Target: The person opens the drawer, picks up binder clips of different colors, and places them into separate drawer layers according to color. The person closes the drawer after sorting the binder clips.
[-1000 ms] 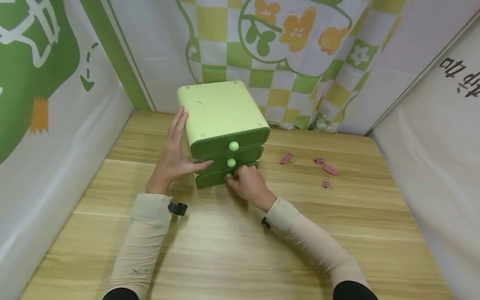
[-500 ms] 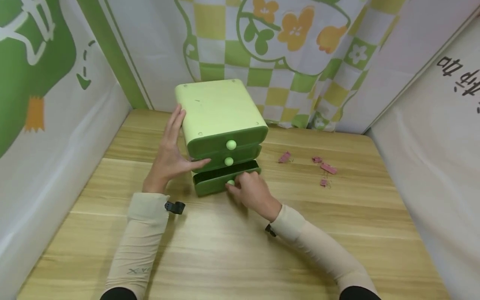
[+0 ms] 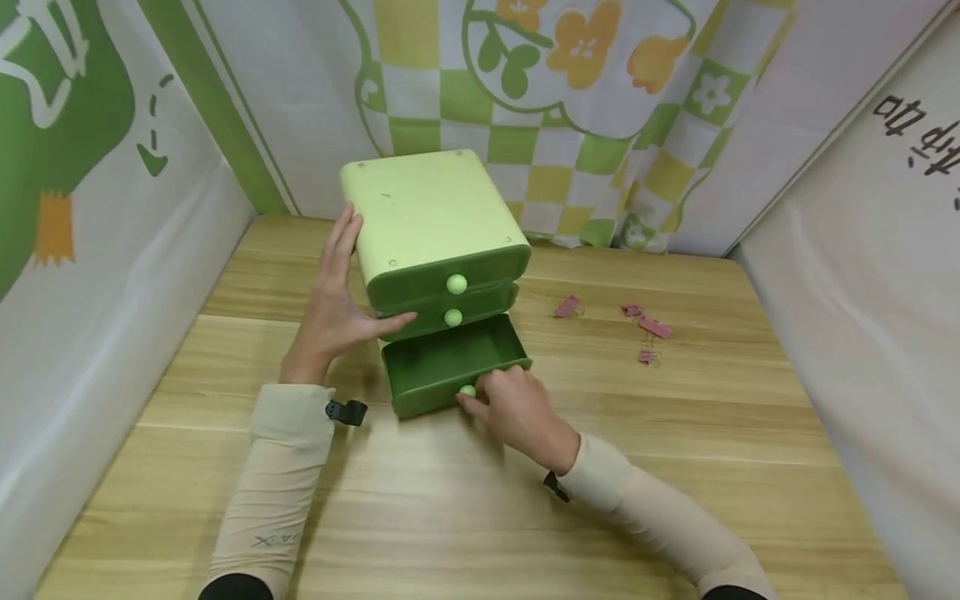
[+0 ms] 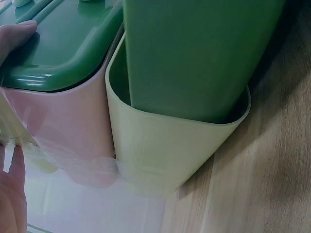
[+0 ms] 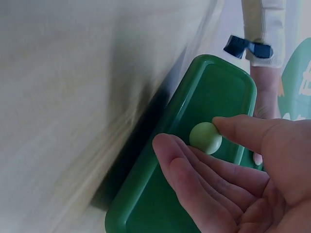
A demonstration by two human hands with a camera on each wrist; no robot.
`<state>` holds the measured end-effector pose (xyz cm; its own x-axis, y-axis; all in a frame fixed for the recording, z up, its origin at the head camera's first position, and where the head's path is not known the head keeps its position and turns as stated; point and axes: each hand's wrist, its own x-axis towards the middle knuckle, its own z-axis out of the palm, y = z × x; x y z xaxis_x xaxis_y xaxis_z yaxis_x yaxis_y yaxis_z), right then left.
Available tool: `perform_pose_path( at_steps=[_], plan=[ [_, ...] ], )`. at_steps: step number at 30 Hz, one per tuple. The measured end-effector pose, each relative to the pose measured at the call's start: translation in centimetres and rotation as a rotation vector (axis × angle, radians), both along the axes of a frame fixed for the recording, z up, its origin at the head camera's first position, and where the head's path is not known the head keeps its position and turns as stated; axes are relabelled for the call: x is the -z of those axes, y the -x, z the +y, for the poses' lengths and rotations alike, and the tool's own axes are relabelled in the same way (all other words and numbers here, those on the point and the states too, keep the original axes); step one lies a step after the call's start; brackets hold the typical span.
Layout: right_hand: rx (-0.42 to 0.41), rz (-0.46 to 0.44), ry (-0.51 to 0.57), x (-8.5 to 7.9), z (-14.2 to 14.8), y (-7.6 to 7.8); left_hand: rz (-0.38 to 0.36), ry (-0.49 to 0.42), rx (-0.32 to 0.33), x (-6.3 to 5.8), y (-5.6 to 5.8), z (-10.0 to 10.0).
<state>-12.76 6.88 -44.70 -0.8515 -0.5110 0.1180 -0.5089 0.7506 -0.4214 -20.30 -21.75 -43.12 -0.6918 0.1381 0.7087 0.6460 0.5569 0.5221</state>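
Note:
A small desktop drawer cabinet (image 3: 431, 208) with a pale yellow-green top and dark green fronts stands on the table. Its bottom drawer (image 3: 450, 354) is pulled well out, and no object shows inside it. My right hand (image 3: 521, 417) pinches the drawer's round light-green knob (image 5: 205, 138) between thumb and fingers. Against the cabinet's left side lie the straight fingers of my left hand (image 3: 330, 312), while its thumb rests across the front of the middle drawer (image 3: 480, 307). In the left wrist view the green drawer (image 4: 194, 58) sticks out of its pale casing (image 4: 155, 145).
Several pink binder clips (image 3: 655, 327) lie on the wooden table (image 3: 675, 500) right of the cabinet. A checked curtain (image 3: 540, 158) hangs behind it, and white printed cloth walls (image 3: 862, 275) flank the table.
The bottom drawer has gone from nearly shut to well out, drawn toward me by my right hand on its knob. My left hand has stayed against the cabinet.

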Motion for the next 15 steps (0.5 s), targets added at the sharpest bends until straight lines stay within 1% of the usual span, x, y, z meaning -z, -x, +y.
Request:
perform_pose_path(
  at_steps=[5, 11, 15],
  plan=[
    [-0.011, 0.004, -0.023, 0.1, 0.2, -0.8, 0.013, 0.015, 0.0, -0.1, 0.2, -0.2],
    [-0.013, 0.037, -0.058, 0.7, 0.3, -1.2, 0.017, 0.053, -0.001, 0.0, 0.1, -0.3],
    [-0.027, 0.049, -0.058, 0.8, 0.5, -1.3, -0.002, 0.034, 0.014, 0.0, 0.0, -0.3]
  ],
)
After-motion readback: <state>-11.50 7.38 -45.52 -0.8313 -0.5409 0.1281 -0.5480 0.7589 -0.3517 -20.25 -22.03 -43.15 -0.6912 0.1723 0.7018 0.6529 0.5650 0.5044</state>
